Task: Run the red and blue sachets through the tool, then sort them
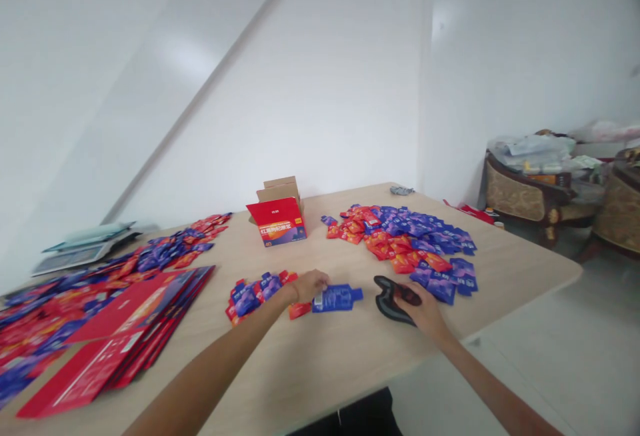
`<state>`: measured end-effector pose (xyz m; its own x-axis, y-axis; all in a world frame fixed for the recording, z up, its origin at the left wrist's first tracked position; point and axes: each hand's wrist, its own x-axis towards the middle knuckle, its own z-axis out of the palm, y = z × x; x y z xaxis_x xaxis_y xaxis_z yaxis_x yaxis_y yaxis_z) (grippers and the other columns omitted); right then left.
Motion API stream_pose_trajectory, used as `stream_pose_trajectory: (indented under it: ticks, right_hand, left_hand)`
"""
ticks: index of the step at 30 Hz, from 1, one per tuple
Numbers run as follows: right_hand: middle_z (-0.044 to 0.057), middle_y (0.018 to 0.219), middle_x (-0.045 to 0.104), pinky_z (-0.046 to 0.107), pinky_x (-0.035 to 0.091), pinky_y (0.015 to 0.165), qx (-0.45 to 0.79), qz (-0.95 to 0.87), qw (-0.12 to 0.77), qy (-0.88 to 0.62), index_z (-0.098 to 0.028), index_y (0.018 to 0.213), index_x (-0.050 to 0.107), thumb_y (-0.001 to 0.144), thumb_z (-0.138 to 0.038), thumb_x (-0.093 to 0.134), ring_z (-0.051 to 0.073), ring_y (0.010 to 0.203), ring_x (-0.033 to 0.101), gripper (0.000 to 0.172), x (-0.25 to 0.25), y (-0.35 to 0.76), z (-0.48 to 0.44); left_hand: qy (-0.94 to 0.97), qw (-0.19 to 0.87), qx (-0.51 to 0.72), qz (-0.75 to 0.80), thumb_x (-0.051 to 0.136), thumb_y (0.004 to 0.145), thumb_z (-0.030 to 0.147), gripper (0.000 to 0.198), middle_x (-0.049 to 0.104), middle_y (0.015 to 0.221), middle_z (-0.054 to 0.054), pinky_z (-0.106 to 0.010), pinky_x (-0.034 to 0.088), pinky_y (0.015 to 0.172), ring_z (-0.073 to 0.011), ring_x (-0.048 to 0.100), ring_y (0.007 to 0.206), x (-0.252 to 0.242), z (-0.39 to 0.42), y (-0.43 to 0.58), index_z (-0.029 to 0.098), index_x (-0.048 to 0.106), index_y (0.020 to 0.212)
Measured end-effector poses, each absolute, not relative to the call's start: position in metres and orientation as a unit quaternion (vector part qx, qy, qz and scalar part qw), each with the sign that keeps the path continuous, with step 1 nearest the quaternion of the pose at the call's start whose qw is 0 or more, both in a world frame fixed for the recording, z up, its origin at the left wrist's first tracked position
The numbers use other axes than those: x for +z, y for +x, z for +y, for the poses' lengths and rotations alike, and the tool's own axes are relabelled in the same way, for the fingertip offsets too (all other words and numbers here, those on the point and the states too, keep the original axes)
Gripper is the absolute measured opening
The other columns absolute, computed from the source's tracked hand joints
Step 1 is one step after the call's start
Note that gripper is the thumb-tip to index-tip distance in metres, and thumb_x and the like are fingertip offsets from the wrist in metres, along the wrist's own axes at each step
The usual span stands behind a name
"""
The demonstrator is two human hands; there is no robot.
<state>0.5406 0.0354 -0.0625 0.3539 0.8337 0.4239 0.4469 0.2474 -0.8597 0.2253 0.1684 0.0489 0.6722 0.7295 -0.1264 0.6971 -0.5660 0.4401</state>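
My left hand rests on the wooden table, its fingers curled onto the end of a blue spouted pouch that lies flat. Just left of it sits a small heap of blue and red pouches. My right hand lies beside it to the right, its fingers closed over a black curved object on the table. Beyond my hands stands an open red carton with its brown flaps up.
A large pile of blue and red pouches covers the right of the table. A stack of flat red cartons and more pouches lie at the left, with a scale behind. Chairs with bags stand at the far right.
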Motion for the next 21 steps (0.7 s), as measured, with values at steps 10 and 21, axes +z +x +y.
stream_pose_trajectory:
  ticks: [10,21]
  right_hand:
    - [0.007,0.097,0.075,0.041,0.052,0.087,0.171,-0.53,0.56,-0.613,-0.019,0.102,0.076,0.072,-0.051,0.073,0.029,0.092,0.069,0.044,-0.075,0.55,0.04]
    - [0.007,0.095,0.076,0.039,0.053,0.082,0.165,-0.528,0.564,-0.613,-0.019,0.104,0.076,0.072,-0.052,0.075,0.027,0.088,0.068,0.046,-0.069,0.546,0.038]
  left_hand:
    - [0.98,0.081,-0.011,0.183,0.063,0.087,0.009,0.019,0.072,0.11,-0.005,-0.032,0.047,0.1,-0.0215,0.063,0.112,0.021,0.149,0.272,0.021,0.073,0.097]
    - [0.968,-0.085,0.09,0.22,0.051,0.101,0.019,0.015,0.066,0.107,-0.009,-0.035,0.053,0.083,-0.0243,0.061,0.101,-0.019,0.025,0.237,0.015,0.062,0.11]
